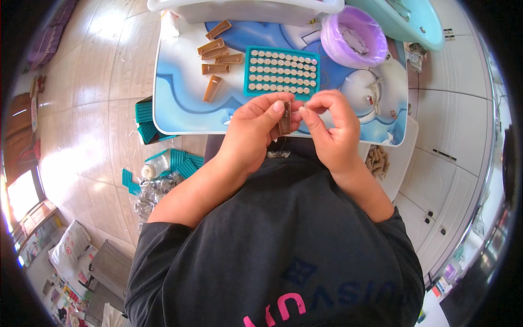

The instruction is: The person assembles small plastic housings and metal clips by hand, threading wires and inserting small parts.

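My left hand (248,125) is closed around a small brown open-sided plastic housing (285,121), held upright over the table's near edge. Close by on its right, my right hand (335,128) has thumb and forefinger pinched together. Whatever is between those fingertips is too small to make out. Just beyond both hands lies a teal tray (247,71) with rows of small round pale pieces (280,70). Several more brown housings (212,88) lie loose to the left of the tray.
The blue-and-white table (180,103) carries a purple lined basin (332,46) and a white bin (245,12) at the back. A light teal tub (433,27) stands far right. More teal trays (177,158) and a clear bottle (155,166) lie low on the left.
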Motion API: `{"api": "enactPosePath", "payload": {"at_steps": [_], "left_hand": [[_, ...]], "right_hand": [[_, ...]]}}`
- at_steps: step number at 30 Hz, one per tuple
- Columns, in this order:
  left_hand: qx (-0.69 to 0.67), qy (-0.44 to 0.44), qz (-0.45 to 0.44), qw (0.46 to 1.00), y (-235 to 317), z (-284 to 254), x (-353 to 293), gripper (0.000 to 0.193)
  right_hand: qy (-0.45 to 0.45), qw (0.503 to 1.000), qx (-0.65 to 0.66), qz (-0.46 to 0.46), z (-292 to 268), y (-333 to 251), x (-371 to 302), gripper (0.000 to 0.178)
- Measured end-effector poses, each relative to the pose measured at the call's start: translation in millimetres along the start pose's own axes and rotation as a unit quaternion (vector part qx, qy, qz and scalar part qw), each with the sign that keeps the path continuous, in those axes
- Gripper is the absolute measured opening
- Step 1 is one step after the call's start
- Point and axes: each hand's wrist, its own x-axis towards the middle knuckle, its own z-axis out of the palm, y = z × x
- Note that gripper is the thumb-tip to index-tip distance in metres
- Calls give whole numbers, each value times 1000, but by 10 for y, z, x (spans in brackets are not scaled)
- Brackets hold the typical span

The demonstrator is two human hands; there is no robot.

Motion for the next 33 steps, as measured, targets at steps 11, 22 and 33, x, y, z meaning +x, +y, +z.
{"api": "enactPosePath", "payload": {"at_steps": [11, 22, 33], "left_hand": [[-6, 29, 33, 999, 22, 21, -6, 26], [21, 93, -15, 995, 52, -118, 7, 33], [-24, 88, -25, 996, 24, -125, 35, 33]], "right_hand": [[-40, 982, -94, -162, 52, 42, -22, 20], [22, 985, -166, -39, -19, 419, 207, 11], [-21, 974, -191, -119, 42, 368, 268, 13]]}}
